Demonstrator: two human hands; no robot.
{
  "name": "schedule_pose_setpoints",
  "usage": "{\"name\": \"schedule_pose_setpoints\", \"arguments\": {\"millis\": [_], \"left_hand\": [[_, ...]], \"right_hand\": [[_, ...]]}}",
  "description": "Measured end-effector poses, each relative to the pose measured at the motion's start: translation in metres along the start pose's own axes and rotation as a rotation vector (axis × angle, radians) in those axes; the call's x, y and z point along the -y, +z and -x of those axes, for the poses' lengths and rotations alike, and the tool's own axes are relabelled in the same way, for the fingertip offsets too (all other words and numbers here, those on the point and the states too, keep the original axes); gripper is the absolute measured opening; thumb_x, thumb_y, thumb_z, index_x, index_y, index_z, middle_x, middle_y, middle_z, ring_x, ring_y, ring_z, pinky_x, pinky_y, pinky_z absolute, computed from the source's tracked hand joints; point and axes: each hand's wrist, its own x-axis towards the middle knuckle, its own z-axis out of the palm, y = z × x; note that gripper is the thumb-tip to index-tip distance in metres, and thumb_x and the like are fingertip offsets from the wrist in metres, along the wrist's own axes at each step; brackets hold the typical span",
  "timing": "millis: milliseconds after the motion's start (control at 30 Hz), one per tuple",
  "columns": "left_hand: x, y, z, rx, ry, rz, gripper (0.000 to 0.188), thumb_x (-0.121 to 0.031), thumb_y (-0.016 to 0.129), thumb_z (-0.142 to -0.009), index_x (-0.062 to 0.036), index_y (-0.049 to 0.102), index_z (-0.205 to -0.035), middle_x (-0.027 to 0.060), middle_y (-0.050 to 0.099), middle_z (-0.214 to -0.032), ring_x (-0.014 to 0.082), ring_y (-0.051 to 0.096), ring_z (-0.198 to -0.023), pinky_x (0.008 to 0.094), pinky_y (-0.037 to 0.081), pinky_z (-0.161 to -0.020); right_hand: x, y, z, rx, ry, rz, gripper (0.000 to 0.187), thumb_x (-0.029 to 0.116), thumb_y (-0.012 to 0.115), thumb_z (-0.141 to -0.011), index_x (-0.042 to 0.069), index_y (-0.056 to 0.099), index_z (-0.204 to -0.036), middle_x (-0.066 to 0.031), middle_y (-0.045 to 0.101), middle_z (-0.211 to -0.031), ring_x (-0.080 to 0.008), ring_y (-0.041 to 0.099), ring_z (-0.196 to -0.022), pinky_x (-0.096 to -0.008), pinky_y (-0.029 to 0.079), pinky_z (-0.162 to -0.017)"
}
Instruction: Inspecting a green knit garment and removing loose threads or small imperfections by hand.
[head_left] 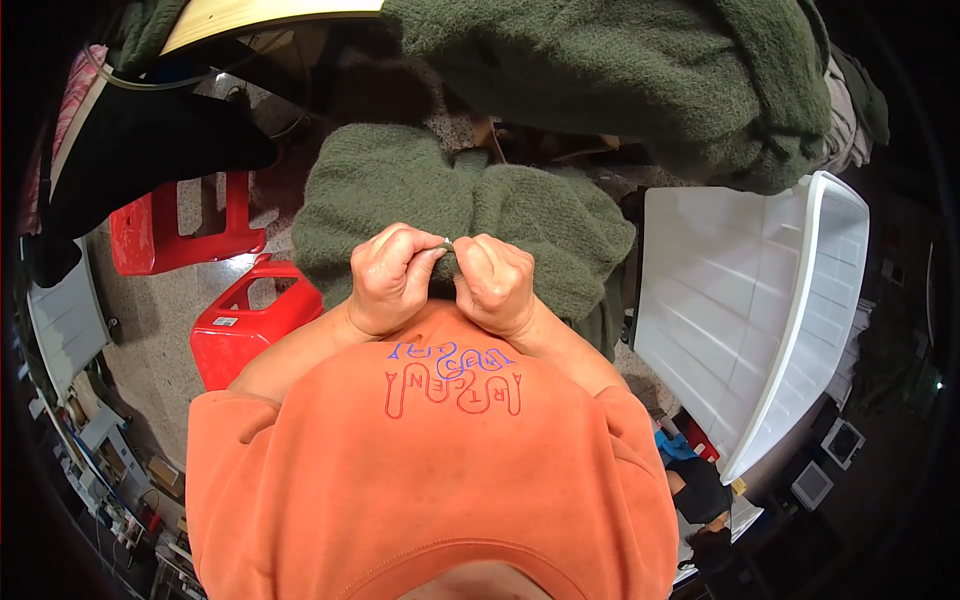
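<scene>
A fuzzy dark green knit garment (385, 180) lies bunched across my lap. Over its near edge my left hand (388, 280) is closed, thumb and forefinger pinching a bit of the green knit. Close beside it, my right hand (497, 284) is also closed, its fingers curled on the same small spot. A tiny whitish bit (447, 240) shows between the fingertips, too small to name. Both hands are just in front of my orange shirt (430, 460).
More green knit (620, 70) is heaped ahead to the right, near a pale wooden table edge (270, 12). At left are red plastic stools (235, 335) and black cloth (150, 150). A large white plastic bin (720, 290) stands at right. Behind it is another person (698, 490).
</scene>
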Motion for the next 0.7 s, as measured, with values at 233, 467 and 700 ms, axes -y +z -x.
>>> {"name": "schedule_pose_setpoints", "arguments": {"millis": [233, 467, 700], "left_hand": [[-0.0016, 0.0004, -0.0002, -0.075, 0.311, -0.062, 0.016, 0.009, 0.061, -0.061, 0.0017, 0.052, -0.073, 0.0105, 0.051, -0.059, 0.0226, 0.052, -0.049, 0.0287, 0.042, -0.043], [-0.0072, 0.0047, 0.0004, -0.095, 0.316, -0.037, 0.019, 0.009, 0.062, -0.062, 0.0022, 0.05, -0.076, 0.011, 0.053, -0.06, 0.0219, 0.052, -0.049, 0.0283, 0.043, -0.044], [-0.0036, 0.0045, 0.0043, -0.026, 0.248, 0.011, 0.02, 0.009, 0.062, -0.063, 0.0009, 0.051, -0.078, 0.0117, 0.054, -0.061, 0.0234, 0.054, -0.05, 0.0285, 0.044, -0.044]], "right_hand": [[0.005, -0.0045, -0.0013, -0.047, 0.021, -0.09, 0.023, -0.003, 0.055, -0.051, 0.002, 0.048, -0.072, -0.0064, 0.04, -0.054, -0.0215, 0.046, -0.045, -0.0309, 0.038, -0.04], [0.0066, -0.0067, -0.0052, -0.097, 0.007, -0.035, 0.022, 0.001, 0.057, -0.051, 0.002, 0.047, -0.07, -0.0064, 0.04, -0.054, -0.0214, 0.046, -0.045, -0.0307, 0.038, -0.04], [0.0059, -0.0033, -0.0058, -0.096, 0.056, 0.0, 0.02, 0.003, 0.057, -0.052, 0.004, 0.046, -0.068, -0.0061, 0.041, -0.055, -0.0219, 0.048, -0.047, -0.0305, 0.04, -0.042]]}}
